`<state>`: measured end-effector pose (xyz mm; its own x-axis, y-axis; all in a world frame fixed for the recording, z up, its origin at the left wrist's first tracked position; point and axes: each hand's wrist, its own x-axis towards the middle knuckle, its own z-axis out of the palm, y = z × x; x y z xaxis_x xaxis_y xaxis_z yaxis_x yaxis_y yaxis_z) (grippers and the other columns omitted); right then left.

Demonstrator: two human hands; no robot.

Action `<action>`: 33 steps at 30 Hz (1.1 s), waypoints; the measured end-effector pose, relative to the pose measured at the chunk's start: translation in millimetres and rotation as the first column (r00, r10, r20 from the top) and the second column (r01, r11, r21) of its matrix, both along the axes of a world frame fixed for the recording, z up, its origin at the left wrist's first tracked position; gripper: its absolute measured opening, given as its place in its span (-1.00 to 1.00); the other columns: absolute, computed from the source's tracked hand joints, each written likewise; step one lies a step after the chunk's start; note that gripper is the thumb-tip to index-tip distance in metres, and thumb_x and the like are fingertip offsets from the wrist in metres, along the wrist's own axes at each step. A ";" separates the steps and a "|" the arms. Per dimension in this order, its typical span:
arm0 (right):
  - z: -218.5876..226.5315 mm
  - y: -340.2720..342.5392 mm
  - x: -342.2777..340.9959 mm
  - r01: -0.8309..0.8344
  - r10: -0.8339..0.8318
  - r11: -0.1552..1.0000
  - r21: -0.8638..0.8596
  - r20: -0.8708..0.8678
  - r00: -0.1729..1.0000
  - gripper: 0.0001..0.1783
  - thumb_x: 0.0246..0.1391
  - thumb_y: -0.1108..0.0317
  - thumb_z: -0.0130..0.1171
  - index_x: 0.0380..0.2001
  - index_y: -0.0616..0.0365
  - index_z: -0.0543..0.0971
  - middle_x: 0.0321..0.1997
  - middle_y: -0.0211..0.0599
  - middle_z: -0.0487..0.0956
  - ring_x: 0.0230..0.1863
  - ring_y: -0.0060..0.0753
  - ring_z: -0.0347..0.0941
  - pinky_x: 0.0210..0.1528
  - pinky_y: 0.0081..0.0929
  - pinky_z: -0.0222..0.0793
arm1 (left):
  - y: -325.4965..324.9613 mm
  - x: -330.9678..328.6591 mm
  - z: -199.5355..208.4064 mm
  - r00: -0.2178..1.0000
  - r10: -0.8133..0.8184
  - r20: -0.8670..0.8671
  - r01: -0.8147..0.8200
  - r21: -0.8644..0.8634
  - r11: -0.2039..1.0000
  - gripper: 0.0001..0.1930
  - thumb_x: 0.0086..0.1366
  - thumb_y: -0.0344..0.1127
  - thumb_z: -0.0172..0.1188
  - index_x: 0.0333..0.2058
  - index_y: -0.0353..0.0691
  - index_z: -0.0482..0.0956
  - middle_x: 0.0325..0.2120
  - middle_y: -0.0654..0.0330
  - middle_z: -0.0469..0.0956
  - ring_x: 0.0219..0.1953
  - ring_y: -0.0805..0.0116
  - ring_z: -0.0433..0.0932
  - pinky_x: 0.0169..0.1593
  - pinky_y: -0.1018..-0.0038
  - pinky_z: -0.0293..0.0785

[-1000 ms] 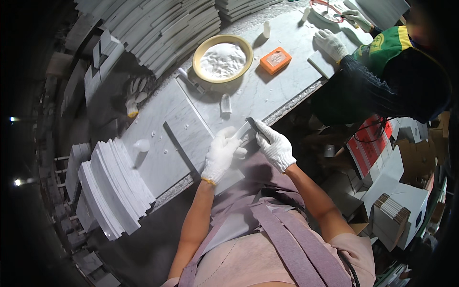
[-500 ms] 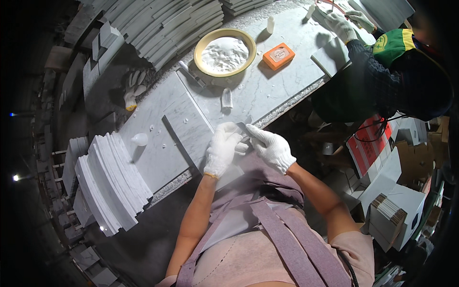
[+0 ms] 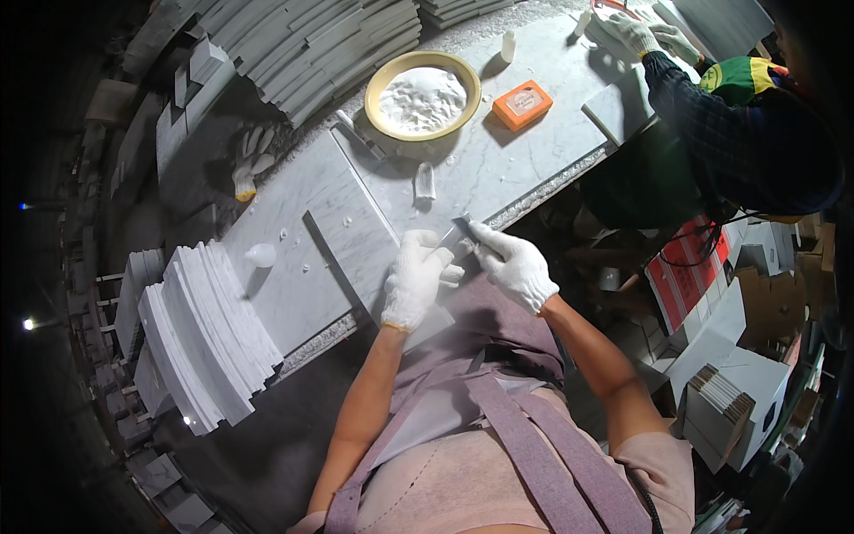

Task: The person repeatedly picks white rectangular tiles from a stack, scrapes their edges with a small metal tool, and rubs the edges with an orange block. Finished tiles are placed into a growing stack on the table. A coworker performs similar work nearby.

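Observation:
Both my hands wear white knitted gloves and meet at the near edge of a pale marble worktop. Closed fingers of my left hand (image 3: 414, 280) hold one end of a small flat grey piece (image 3: 456, 233). The thumb and fingers of my right hand (image 3: 518, 269) pinch its other end. Whether it is a blade or a sliver of stone, I cannot make out. Below my left hand, a pale flat slab (image 3: 433, 327) shows in part against my apron. Just beyond my hands lies a small white ribbed piece (image 3: 425, 182) on the marble worktop (image 3: 525, 165).
A yellow basin (image 3: 475, 105) of white powder and an orange box (image 3: 522, 105) stand farther back. At left are a stack of marble strips (image 3: 209, 334), a small white container (image 3: 260, 255) and a loose glove (image 3: 252, 163). A co-worker's gloved hands (image 3: 654, 37) work at the far right.
My right hand has shifted slightly right and down, and more of the grey piece shows between my hands. The co-worker's hands and head have moved a little.

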<state>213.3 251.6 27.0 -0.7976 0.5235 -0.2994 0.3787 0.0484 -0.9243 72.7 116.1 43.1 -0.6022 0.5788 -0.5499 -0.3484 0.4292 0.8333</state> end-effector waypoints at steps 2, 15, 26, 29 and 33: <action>5.0 0.5 0.9 -0.122 0.134 0.988 -0.091 0.140 0.981 -0.50 0.36 0.45 0.15 0.33 -0.10 0.58 0.23 -0.21 0.68 0.18 -0.34 0.64 0.21 -0.48 0.52 | 0.5 0.2 0.4 1.000 0.002 0.014 -0.002 0.000 1.000 -0.58 0.39 -0.47 0.21 0.13 -0.47 0.30 -0.25 -0.06 0.65 -0.35 0.24 0.74 -0.29 0.36 0.73; 15.7 7.4 -3.3 0.020 -0.002 0.985 -0.172 0.104 0.995 -0.53 0.36 0.49 0.17 0.31 0.11 0.57 0.28 -0.19 0.65 0.26 -0.41 0.58 0.31 -0.55 0.46 | -0.3 2.9 1.6 1.000 0.024 -0.007 -0.024 0.027 0.999 -0.63 0.41 -0.48 0.20 0.08 -0.48 0.31 -0.25 -0.08 0.66 -0.34 0.25 0.74 -0.27 0.40 0.72; 15.8 13.7 22.5 0.138 -0.153 0.937 -0.321 -0.024 0.988 -0.39 0.43 0.35 0.16 0.49 -0.06 0.38 -0.28 -0.55 0.57 -0.47 -0.77 0.39 -0.43 -0.74 0.38 | -18.8 10.6 -25.8 0.038 -0.260 -0.965 0.117 -0.254 0.960 -0.54 0.13 -0.49 0.29 0.03 0.05 0.70 -0.06 0.14 0.69 -0.23 0.03 0.64 -0.14 0.19 0.64; 11.1 17.7 19.8 0.127 -0.132 0.910 -0.395 0.014 0.991 -0.41 0.40 0.38 0.17 0.46 -0.04 0.43 -0.29 -0.55 0.55 -0.46 -0.76 0.37 -0.41 -0.73 0.38 | -23.3 11.2 -34.3 -0.075 -0.265 -0.961 0.110 -0.272 0.956 -0.56 0.18 -0.44 0.27 0.05 0.07 0.70 -0.04 0.24 0.68 -0.23 0.08 0.63 -0.16 0.19 0.60; 5.4 1.0 8.3 0.035 -0.045 0.971 -0.236 -0.035 0.998 -0.45 0.35 0.53 0.13 0.38 0.00 0.53 -0.03 -0.47 0.62 -0.15 -0.59 0.49 -0.09 -0.62 0.47 | -21.0 13.3 -42.3 -0.066 -0.245 -0.967 0.097 -0.251 0.963 -0.64 0.27 -0.37 0.25 0.03 0.09 0.70 -0.04 0.33 0.65 -0.24 0.11 0.60 -0.17 0.18 0.55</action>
<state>221.6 252.6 32.4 -0.7913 0.4738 -0.3866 0.3387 -0.1867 -0.9222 86.0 95.2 0.8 -0.4503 0.7659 0.4590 0.8921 0.4069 0.1963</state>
